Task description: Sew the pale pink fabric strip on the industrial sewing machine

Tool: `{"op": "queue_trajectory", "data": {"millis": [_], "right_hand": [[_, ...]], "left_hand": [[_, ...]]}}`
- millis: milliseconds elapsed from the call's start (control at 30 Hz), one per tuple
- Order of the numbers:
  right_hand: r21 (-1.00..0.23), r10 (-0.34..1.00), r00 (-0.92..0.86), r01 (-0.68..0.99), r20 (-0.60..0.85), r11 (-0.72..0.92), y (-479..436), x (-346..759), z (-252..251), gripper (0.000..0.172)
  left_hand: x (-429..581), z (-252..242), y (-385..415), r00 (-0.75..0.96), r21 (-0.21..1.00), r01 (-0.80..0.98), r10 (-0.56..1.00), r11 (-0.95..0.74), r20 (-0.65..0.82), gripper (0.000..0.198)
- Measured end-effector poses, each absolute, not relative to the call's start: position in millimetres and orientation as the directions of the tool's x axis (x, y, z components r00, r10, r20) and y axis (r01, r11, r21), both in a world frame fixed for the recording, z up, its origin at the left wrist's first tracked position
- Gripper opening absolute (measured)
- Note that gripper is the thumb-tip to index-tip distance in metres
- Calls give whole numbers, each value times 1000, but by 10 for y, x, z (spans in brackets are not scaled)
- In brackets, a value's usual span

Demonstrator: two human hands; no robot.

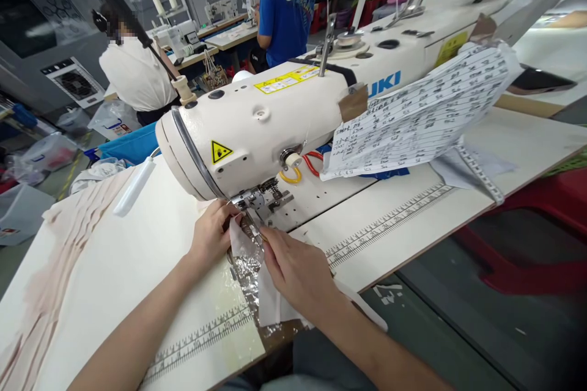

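A white sewing machine (pixel 238 128) stands over the table, its head tilted across my view. At its needle area (pixel 257 195), my left hand (pixel 211 235) has its fingers closed on the edge of a pale fabric piece (pixel 270 299). My right hand (pixel 298 269) pinches the same fabric just to the right, close to the presser foot. The fabric hangs down over shiny clear plastic film (pixel 247 272) at the table's front edge. Both sets of fingertips are partly hidden by the fabric and the machine.
Pale pink fabric strips (pixel 77 244) lie along the table's left side near a white-handled tool (pixel 135 186). Handwritten paper sheets (pixel 413 116) hang from the machine arm. Red-and-yellow handles (pixel 293 176) lie behind the needle. A red stool (pixel 536 232) stands right; two people work beyond.
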State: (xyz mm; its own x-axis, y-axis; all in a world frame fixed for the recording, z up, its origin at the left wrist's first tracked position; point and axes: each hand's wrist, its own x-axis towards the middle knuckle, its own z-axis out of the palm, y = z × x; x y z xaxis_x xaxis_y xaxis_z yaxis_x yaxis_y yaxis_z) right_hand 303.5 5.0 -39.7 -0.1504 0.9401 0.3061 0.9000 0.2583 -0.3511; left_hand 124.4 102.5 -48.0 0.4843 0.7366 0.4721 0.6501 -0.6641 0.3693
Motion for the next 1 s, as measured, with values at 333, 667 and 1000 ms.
{"op": "queue_trajectory", "data": {"millis": [333, 667, 1000], "right_hand": [[-352, 932, -153, 896, 329, 272, 47, 3036, -409, 28], [-289, 933, -136, 927, 333, 238, 92, 2975, -417, 26], [-702, 932, -266, 615, 244, 360, -723, 3397, -375, 24]], "left_hand": [[1253, -418, 1061, 474, 460, 611, 763, -645, 441, 13], [1218, -459, 1071, 637, 125, 553, 515, -824, 573, 11], [1213, -243, 870, 765, 63, 536, 516, -842, 384, 25]]}}
